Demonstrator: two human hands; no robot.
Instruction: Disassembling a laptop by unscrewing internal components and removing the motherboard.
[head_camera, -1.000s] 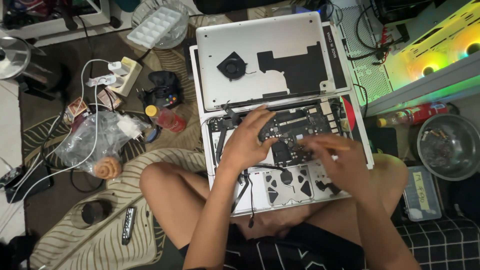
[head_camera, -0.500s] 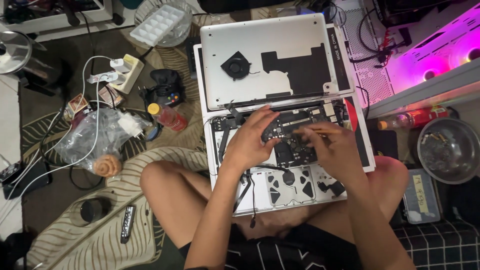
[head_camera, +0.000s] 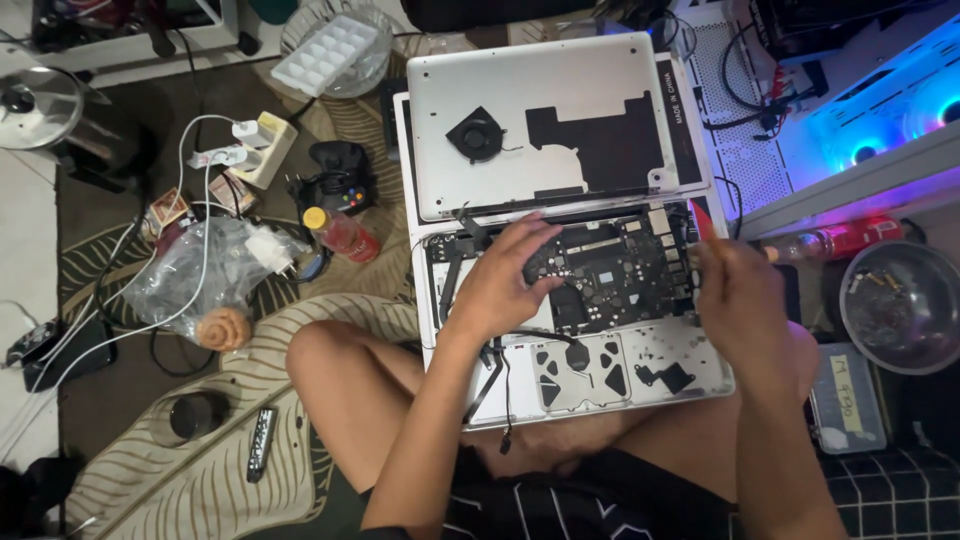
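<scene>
An opened silver laptop (head_camera: 690, 375) lies across my lap with its insides bare: a dark circuit board (head_camera: 625, 275) and loose black cables. Its removed bottom cover (head_camera: 540, 120) leans at the far side, a small black fan (head_camera: 475, 135) resting on it. My left hand (head_camera: 505, 280) presses on the left part of the board, fingers spread over it. At the laptop's right edge my right hand (head_camera: 745, 300) is closed around a thin tool with an orange handle (head_camera: 708, 232).
On the patterned rug to the left lie a black game controller (head_camera: 340, 175), a red bottle (head_camera: 343, 234), a plastic bag with chargers (head_camera: 205, 275), a power strip (head_camera: 262, 148) and a remote (head_camera: 261, 442). A metal bowl (head_camera: 900, 305) and a parts box (head_camera: 845, 400) sit at right.
My right hand has moved from the middle of the board out to the laptop's right edge. The left hand stayed on the board. The light at the right turned from green to purple to blue.
</scene>
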